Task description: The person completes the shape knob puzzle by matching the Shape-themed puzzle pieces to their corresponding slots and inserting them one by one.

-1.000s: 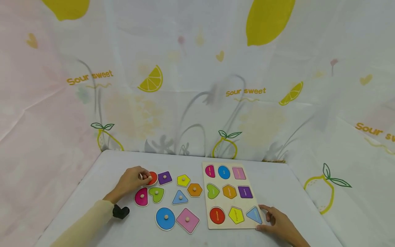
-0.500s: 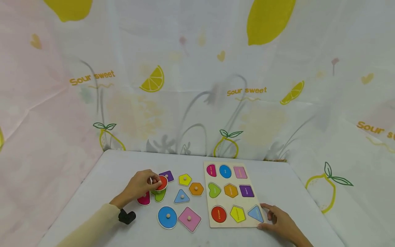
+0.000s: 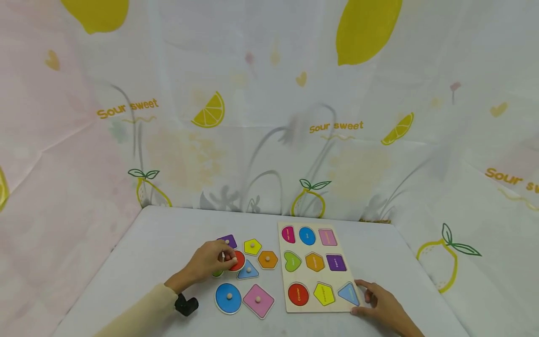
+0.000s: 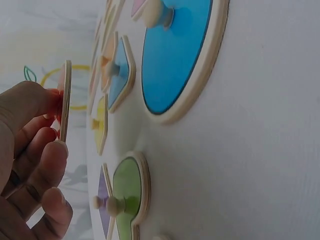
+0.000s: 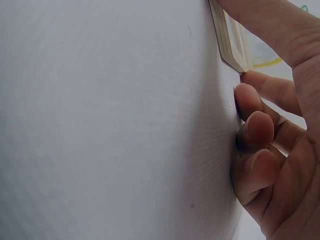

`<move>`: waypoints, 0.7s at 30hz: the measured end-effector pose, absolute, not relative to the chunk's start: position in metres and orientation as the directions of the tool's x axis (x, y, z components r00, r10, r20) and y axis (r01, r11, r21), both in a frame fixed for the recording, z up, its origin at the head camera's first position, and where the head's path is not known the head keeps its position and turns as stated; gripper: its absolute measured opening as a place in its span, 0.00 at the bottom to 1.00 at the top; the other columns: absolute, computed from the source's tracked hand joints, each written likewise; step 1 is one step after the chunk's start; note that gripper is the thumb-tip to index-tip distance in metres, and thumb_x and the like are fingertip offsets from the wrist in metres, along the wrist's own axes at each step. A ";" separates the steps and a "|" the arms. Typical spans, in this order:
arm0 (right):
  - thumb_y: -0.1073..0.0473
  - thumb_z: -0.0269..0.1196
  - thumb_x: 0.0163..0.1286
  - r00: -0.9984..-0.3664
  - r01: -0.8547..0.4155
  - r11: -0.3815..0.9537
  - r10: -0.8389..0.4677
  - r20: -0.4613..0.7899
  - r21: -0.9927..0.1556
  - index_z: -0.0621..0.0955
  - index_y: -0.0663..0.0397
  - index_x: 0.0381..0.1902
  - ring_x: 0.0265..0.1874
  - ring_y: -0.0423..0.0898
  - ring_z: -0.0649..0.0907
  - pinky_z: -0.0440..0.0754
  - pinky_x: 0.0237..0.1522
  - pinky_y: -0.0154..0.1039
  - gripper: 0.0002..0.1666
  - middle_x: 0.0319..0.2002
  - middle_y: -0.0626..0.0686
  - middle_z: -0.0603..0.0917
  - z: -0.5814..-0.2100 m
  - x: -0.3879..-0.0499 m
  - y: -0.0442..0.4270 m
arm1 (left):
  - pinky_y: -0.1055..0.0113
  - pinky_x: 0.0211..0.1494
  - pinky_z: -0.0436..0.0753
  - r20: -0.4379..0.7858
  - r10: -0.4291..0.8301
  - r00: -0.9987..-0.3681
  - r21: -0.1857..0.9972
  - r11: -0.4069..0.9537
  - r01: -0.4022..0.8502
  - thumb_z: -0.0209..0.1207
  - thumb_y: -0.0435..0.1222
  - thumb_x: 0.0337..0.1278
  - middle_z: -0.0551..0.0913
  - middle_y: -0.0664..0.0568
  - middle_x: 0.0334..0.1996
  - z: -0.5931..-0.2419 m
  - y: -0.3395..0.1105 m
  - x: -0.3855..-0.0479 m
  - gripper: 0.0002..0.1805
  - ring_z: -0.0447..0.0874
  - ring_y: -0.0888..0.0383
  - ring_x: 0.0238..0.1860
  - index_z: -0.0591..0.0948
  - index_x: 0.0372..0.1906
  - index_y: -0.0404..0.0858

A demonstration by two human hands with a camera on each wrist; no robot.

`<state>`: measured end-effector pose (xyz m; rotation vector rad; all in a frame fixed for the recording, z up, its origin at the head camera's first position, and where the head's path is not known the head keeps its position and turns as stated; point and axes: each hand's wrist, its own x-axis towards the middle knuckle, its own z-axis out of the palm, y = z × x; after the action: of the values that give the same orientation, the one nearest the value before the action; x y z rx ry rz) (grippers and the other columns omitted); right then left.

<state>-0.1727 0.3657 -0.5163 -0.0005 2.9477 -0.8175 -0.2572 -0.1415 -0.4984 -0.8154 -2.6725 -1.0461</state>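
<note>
Red faces the painted disc [image 3: 239,260], a round wooden piece pinched by its small knob between the thumb and fingers of the person's left hand [image 3: 207,262]. It is raised clear of the table [image 3: 379,252], and the left wrist view shows it nearly edge-on. In the head view it overlaps the left part of the blue triangle [image 3: 251,275]. The green heart [image 4: 128,187] lies largely hidden beneath the left hand there.

Around these lie other knobbed pieces: the purple square [image 3: 231,240] just beyond the hand, the yellow pentagon [image 3: 252,250], the orange hexagon [image 3: 267,265], and, nearer the person, the large blue round [image 3: 228,304] beside the pink piece [image 3: 258,306].

To their right is the pale wooden board [image 3: 305,277], with nine coloured shapes in three rows. The right hand [image 3: 383,306] grips its near right corner between thumb and forefinger, the other fingers curled in. Behind hangs a lemon-patterned cloth [image 3: 252,70].
</note>
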 end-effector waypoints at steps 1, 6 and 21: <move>0.42 0.83 0.46 -0.997 0.018 0.857 -0.025 -0.076 -0.515 0.80 0.58 0.64 0.27 0.40 0.69 0.67 0.29 0.34 0.50 0.30 0.46 0.70 -0.517 -0.173 0.366 | 0.72 0.29 0.76 0.338 0.438 -0.833 0.580 0.600 0.551 0.74 0.40 0.57 0.76 0.67 0.26 -0.498 -0.138 -0.256 0.06 0.71 0.67 0.28 0.86 0.31 0.49; 0.42 0.83 0.46 -0.997 0.020 0.859 -0.020 -0.074 -0.512 0.80 0.57 0.64 0.27 0.40 0.69 0.67 0.29 0.34 0.50 0.31 0.46 0.70 -0.517 -0.172 0.366 | 0.72 0.29 0.75 0.345 0.468 -0.814 0.586 0.571 0.576 0.73 0.39 0.58 0.76 0.69 0.25 -0.500 -0.125 -0.250 0.05 0.71 0.68 0.27 0.86 0.32 0.48; 0.42 0.83 0.46 -0.998 0.018 0.860 -0.017 -0.064 -0.511 0.80 0.58 0.64 0.27 0.40 0.69 0.67 0.29 0.34 0.50 0.30 0.46 0.70 -0.516 -0.172 0.365 | 0.72 0.31 0.78 0.265 0.513 -0.816 0.609 0.567 0.554 0.71 0.43 0.62 0.76 0.66 0.28 -0.500 -0.100 -0.240 0.05 0.73 0.67 0.31 0.85 0.34 0.51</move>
<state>-0.1724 0.3648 -0.5157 0.0002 2.9652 -0.8152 -0.2404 -0.1000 -0.4996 -0.9305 -2.7288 -1.0930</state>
